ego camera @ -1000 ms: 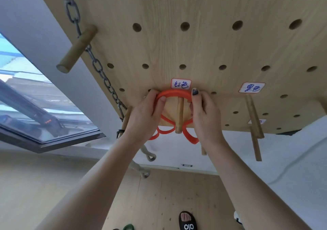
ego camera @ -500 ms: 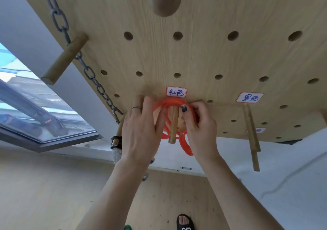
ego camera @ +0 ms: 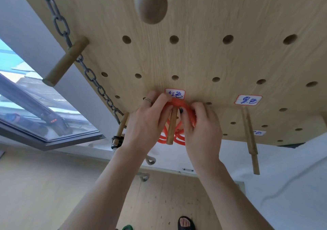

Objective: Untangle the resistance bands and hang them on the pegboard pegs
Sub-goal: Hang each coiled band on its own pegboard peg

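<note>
A red resistance band (ego camera: 178, 103) loops over a wooden peg (ego camera: 172, 125) on the pale wooden pegboard (ego camera: 212, 61), just under a white label with blue writing (ego camera: 175, 93). Its lower loops (ego camera: 179, 138) dangle below the peg's tip. My left hand (ego camera: 146, 121) holds the band on the peg's left, fingers curled over its top. My right hand (ego camera: 203, 123) pinches the band on the right side of the peg. Much of the band is hidden behind both hands.
A grey chain (ego camera: 83, 65) hangs diagonally past a thick peg (ego camera: 66, 61) at the left. A large round peg (ego camera: 152, 5) juts out above. Thin pegs (ego camera: 249, 132) stand under a second label (ego camera: 248, 100). A skylight window (ego camera: 35, 109) lies left; a sandalled foot (ego camera: 185, 223) is below.
Both hands have closed in on the peg and bunched the red band tighter against the board; the hanging loops now sit nearer the peg. The view tilted slightly.
</note>
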`<control>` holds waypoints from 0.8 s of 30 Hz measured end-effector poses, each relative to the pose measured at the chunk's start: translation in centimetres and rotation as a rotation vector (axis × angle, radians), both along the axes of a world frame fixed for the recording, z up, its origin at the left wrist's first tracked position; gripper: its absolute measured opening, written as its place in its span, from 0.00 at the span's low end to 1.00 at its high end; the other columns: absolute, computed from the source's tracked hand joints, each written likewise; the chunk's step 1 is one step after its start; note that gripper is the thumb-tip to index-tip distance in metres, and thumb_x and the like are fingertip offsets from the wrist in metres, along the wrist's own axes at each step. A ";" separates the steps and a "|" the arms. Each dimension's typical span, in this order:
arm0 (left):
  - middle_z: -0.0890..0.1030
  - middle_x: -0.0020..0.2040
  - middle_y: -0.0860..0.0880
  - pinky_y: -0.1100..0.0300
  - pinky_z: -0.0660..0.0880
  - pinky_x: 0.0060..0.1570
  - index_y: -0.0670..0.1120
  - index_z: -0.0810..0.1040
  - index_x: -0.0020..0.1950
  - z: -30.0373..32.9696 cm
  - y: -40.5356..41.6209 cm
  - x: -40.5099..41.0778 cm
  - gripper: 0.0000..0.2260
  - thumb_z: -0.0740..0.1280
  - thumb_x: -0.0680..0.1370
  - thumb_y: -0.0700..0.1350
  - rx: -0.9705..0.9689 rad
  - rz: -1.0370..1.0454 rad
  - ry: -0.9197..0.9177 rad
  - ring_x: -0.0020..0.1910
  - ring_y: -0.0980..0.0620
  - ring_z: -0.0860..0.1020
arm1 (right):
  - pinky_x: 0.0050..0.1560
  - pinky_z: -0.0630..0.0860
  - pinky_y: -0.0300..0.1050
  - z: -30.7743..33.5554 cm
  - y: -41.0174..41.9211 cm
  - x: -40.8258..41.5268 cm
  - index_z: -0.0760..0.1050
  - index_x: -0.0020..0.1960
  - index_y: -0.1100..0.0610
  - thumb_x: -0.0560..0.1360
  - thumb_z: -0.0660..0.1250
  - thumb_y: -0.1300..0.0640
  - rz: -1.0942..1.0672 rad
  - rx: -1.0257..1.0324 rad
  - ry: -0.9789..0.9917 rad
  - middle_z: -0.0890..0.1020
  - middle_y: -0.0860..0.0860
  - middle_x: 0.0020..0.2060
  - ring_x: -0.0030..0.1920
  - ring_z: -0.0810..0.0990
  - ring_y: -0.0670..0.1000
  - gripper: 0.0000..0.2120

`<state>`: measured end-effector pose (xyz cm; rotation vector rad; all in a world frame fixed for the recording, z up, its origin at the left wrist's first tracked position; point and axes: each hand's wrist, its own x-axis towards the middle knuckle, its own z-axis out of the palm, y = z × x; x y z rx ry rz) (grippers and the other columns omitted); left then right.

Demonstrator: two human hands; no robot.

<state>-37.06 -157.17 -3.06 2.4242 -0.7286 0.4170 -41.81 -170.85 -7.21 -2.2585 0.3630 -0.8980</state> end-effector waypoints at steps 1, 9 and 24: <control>0.72 0.51 0.57 0.48 0.79 0.32 0.53 0.74 0.58 0.0 0.0 0.1 0.04 0.61 0.85 0.50 -0.001 -0.003 -0.008 0.36 0.48 0.77 | 0.37 0.68 0.43 -0.1 0.1 -0.1 0.76 0.48 0.56 0.83 0.59 0.43 0.008 0.011 0.010 0.78 0.50 0.41 0.40 0.74 0.52 0.17; 0.77 0.39 0.50 0.48 0.78 0.38 0.43 0.78 0.47 0.1 -0.6 1.5 0.04 0.70 0.78 0.36 -0.259 -0.081 0.067 0.37 0.49 0.77 | 0.35 0.76 0.48 0.6 0.0 0.2 0.77 0.56 0.58 0.80 0.69 0.57 0.004 0.031 -0.059 0.75 0.55 0.49 0.39 0.76 0.52 0.07; 0.79 0.41 0.58 0.51 0.80 0.36 0.50 0.77 0.55 -0.2 1.3 2.5 0.05 0.70 0.80 0.43 -0.084 -0.125 -0.039 0.38 0.55 0.79 | 0.31 0.77 0.49 0.1 -0.5 1.0 0.80 0.58 0.59 0.80 0.70 0.59 0.107 -0.082 -0.090 0.77 0.55 0.48 0.36 0.76 0.52 0.08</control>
